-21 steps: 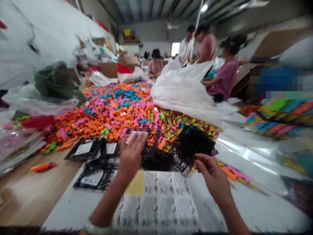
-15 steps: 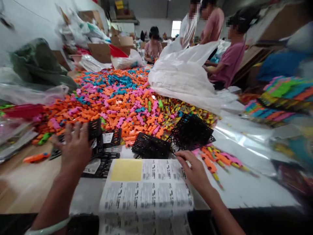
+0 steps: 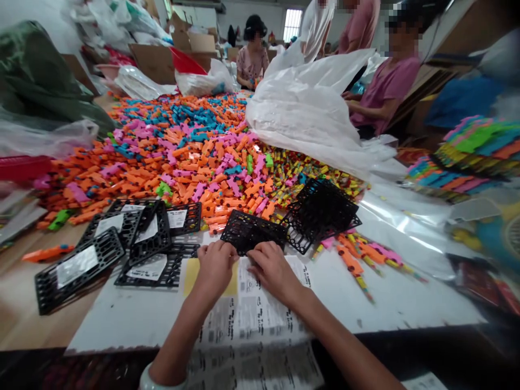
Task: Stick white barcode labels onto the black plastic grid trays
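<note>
A sheet of printed labels (image 3: 260, 319) hangs over the near table edge, with a bare yellow backing patch (image 3: 189, 275) at its upper left. My left hand (image 3: 215, 265) has its fingers curled onto the sheet's top edge beside that patch. Close by on the right, my right hand (image 3: 274, 271) pinches at the same edge; the fingertips partly hide what they grip. Just beyond both hands lies a black perforated plastic tray (image 3: 252, 230). More black trays (image 3: 320, 211) are stacked to its right. At left, several black trays with white labels (image 3: 79, 265) lie overlapping.
A large heap of orange, pink and blue toy cars (image 3: 195, 168) covers the table's middle. Beyond it sit a white plastic bag (image 3: 304, 108) and several people. Toy cars with yellow sticks (image 3: 353, 260) lie at right. Bundles of coloured pieces (image 3: 483, 141) are stacked far right.
My left hand has left the trays at left and come to the label sheet; a labelled tray now lies at the front there. My right hand has moved left along the sheet's top.
</note>
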{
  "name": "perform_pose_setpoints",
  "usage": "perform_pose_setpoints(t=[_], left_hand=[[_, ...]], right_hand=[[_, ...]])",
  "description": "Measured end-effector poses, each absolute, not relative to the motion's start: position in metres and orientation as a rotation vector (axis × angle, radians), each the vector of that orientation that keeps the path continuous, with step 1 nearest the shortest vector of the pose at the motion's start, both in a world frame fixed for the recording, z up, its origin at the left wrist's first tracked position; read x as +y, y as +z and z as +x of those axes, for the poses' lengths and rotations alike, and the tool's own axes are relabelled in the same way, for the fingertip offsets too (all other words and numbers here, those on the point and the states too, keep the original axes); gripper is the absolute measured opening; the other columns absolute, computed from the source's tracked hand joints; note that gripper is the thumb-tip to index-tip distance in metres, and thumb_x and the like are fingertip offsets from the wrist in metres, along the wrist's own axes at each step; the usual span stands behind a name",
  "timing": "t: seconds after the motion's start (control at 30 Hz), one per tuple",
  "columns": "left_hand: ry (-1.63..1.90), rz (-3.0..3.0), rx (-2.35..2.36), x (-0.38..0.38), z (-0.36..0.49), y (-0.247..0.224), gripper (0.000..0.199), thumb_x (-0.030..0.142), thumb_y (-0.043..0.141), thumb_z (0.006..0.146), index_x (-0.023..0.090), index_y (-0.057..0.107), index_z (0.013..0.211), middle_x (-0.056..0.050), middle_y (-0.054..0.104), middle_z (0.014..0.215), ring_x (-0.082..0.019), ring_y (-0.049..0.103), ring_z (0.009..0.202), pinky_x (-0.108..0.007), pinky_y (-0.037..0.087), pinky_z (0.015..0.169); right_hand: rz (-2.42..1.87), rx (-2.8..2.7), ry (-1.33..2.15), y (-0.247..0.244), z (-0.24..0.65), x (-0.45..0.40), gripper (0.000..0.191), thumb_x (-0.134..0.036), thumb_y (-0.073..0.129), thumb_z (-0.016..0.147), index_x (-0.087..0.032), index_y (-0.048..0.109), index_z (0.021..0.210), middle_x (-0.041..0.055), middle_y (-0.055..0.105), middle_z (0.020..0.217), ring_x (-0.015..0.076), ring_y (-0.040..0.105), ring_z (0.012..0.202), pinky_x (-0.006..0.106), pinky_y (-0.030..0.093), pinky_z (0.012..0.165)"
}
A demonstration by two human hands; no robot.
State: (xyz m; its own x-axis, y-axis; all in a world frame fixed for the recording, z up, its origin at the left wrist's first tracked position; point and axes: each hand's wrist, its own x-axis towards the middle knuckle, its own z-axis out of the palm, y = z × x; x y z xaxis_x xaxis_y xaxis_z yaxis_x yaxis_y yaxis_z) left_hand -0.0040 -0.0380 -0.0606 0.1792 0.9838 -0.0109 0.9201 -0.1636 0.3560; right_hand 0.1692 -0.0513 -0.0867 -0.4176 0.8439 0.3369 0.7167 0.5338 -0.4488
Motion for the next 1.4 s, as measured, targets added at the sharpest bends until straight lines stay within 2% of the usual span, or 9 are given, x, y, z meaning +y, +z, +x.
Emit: perform_pose_setpoints(t=[0.1,0.23,0.53,0.7,0.93,1.1,1.17,1.27,1.4], left_hand=[[0.333,2.124,1.765,-0.038,-0.008,-0.055,0.017,0.017,0.046,0.09,0.016,0.063,0.086,-0.009,0.067,0.094,-0.027,0.057,0.096,-0.04,0.031,0.084],[0.334,2.08,1.727,-0.04,-0.005,-0.048,0.021,0.017,0.043,0.092,0.018,0.063,0.083,-0.006,0.069,0.085,-0.023,0.06,0.086,-0.037,0.032,0.081],[0.375,1.97,1.746,-0.041,0.002,-0.039,0.018,0.019,0.048,0.09,0.019,0.063,0.08,-0.004,0.07,0.083,-0.022,0.06,0.087,-0.034,0.035,0.083],[0.385,1.928,1.654,-0.04,0.001,-0.041,0.02,0.022,0.045,0.089,0.019,0.061,0.077,-0.004,0.069,0.082,-0.021,0.059,0.081,-0.031,0.036,0.076],[0.316,2.056,1.692,-0.032,-0.001,-0.046,0.023,0.024,0.04,0.086,0.021,0.061,0.078,-0.005,0.07,0.082,-0.024,0.06,0.084,-0.039,0.033,0.08],[0.275,2.233,1.755,-0.029,-0.01,-0.058,0.025,0.023,0.039,0.087,0.02,0.062,0.077,-0.008,0.071,0.084,-0.026,0.061,0.086,-0.041,0.033,0.079],[0.299,2.323,1.838,-0.027,-0.007,-0.06,0.023,0.022,0.042,0.088,0.02,0.064,0.082,-0.01,0.071,0.089,-0.029,0.061,0.091,-0.042,0.034,0.081],[0.449,2.412,1.914,-0.022,0.024,-0.055,0.022,0.023,0.048,0.088,0.015,0.065,0.1,-0.017,0.065,0.112,-0.033,0.056,0.107,-0.046,0.036,0.091],[0.524,2.43,1.674,-0.01,0.108,-0.047,0.061,0.034,0.063,0.084,0.004,0.046,0.134,-0.027,0.042,0.142,-0.037,0.04,0.132,-0.047,0.031,0.106]], right_hand=[[-1.227,-2.216,0.281,-0.089,0.166,-0.053,0.029,-0.018,0.068,0.084,-0.016,0.062,0.112,0.0087,0.061,0.104,0.0239,0.049,0.097,0.039,0.043,0.084],[-1.113,-2.174,0.202,-0.088,0.161,-0.056,0.02,-0.019,0.057,0.092,-0.016,0.063,0.111,0.0079,0.063,0.099,0.0217,0.051,0.093,0.038,0.042,0.081],[-0.928,-2.109,-0.048,-0.088,0.166,-0.065,0.027,-0.012,0.051,0.095,-0.016,0.06,0.12,0.0089,0.067,0.1,0.0205,0.053,0.094,0.037,0.045,0.081],[-0.848,-2.129,-0.099,-0.086,0.169,-0.061,0.02,-0.012,0.048,0.095,-0.015,0.061,0.11,0.0096,0.066,0.096,0.0206,0.053,0.09,0.037,0.045,0.078],[-0.666,-2.2,0.026,-0.07,0.178,-0.075,0.02,-0.01,0.04,0.095,-0.014,0.057,0.104,0.011,0.066,0.103,0.021,0.053,0.099,0.04,0.046,0.089],[-0.685,-1.979,0.272,-0.047,0.202,-0.107,0.017,-0.012,0.04,0.094,-0.021,0.051,0.101,0.0069,0.065,0.099,0.0193,0.057,0.095,0.04,0.048,0.089],[-0.849,-1.722,0.383,-0.041,0.217,-0.111,0.013,-0.016,0.04,0.095,-0.024,0.051,0.097,0.0049,0.063,0.097,0.0184,0.058,0.093,0.038,0.049,0.085],[-1.139,-1.367,0.357,-0.038,0.244,-0.099,0.01,-0.018,0.046,0.095,-0.023,0.054,0.093,0.0042,0.06,0.097,0.0176,0.058,0.093,0.034,0.048,0.082],[-1.305,-1.126,0.232,-0.047,0.273,-0.073,0.007,-0.026,0.053,0.094,-0.021,0.058,0.093,0.0042,0.06,0.094,0.0177,0.058,0.09,0.035,0.047,0.083]])
